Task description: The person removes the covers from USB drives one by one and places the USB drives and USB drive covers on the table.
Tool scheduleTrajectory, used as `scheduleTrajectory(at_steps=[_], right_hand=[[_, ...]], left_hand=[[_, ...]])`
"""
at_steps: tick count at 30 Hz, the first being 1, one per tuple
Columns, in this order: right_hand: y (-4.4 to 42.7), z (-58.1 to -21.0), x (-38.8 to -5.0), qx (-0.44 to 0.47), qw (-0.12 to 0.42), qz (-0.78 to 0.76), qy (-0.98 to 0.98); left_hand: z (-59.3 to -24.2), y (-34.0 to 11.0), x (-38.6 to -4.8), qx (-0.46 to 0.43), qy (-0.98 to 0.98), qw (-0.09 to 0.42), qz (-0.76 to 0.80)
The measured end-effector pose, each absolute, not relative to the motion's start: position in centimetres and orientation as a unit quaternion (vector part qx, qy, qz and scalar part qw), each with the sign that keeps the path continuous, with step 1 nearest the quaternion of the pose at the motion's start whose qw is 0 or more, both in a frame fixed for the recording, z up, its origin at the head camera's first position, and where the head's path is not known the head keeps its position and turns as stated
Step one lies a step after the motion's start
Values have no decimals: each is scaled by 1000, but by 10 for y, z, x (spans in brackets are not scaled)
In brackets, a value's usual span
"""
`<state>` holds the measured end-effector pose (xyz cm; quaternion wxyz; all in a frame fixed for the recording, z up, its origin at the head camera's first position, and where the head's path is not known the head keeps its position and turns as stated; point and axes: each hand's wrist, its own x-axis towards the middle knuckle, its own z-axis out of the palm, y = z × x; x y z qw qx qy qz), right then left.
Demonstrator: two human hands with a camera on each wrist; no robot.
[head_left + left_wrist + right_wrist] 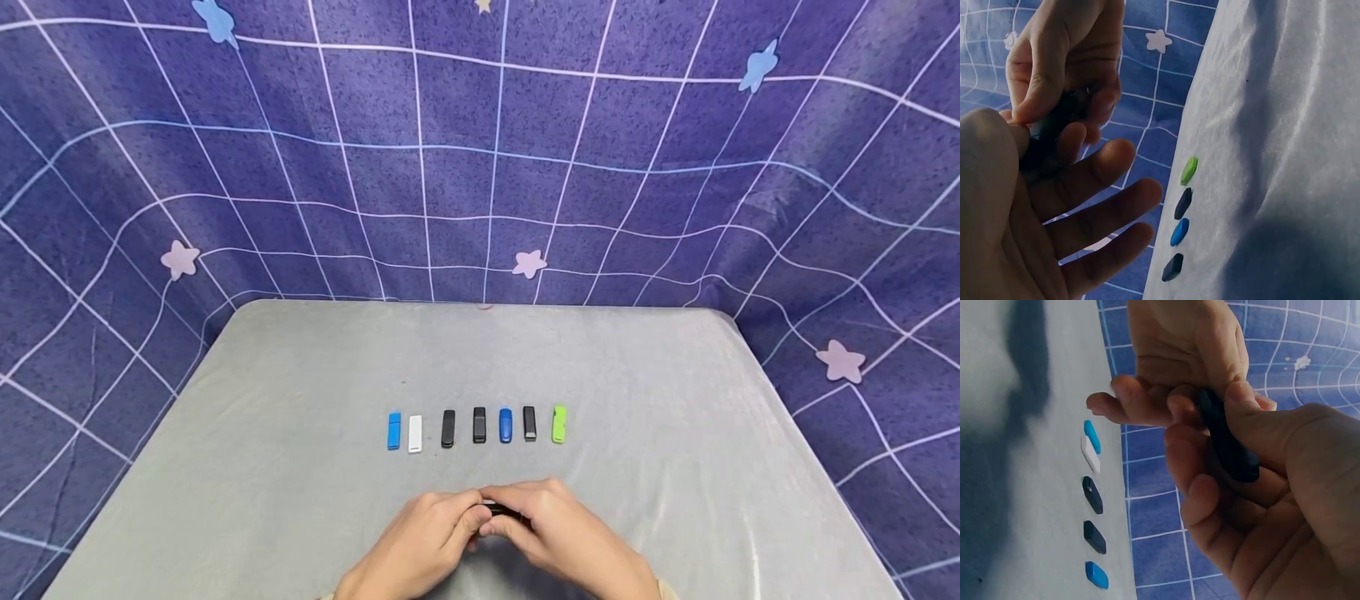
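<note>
Both hands meet over the front part of the table, seen in the head view. Between them is a black USB stick [1229, 440], partly covered by fingers. My right hand [566, 529] grips the stick along its length, thumb against fingers. At the stick's other end, my left hand [420, 533] pinches with thumb and index finger, while its remaining fingers spread loosely in the left wrist view. Beyond the hands lies a row of several USB sticks: light blue [393, 431], white [415, 434], black [447, 428], another black [479, 424], dark blue [506, 425], a third black [529, 423] and green [558, 424].
A grey cloth [315, 367] covers the table, with some creases on the right. Purple-blue curtains [465, 183] with a grid and star pattern rise behind the table and along both sides.
</note>
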<state>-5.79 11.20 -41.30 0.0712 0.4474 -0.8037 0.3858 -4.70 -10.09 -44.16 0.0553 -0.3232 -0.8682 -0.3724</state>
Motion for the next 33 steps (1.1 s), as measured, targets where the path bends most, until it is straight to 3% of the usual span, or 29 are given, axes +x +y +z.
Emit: scheduleTrajectory(at_steps=[10, 25, 33], right_hand=[[113, -416, -59, 438, 71, 370, -817], [121, -422, -58, 423, 29, 390, -817], [123, -421, -59, 419, 8, 392, -819]], left_hand=[[-444, -98, -46, -334, -859, 64, -383], [-442, -94, -45, -341, -870, 65, -350], [-441, -98, -45, -334, -865, 14, -374]])
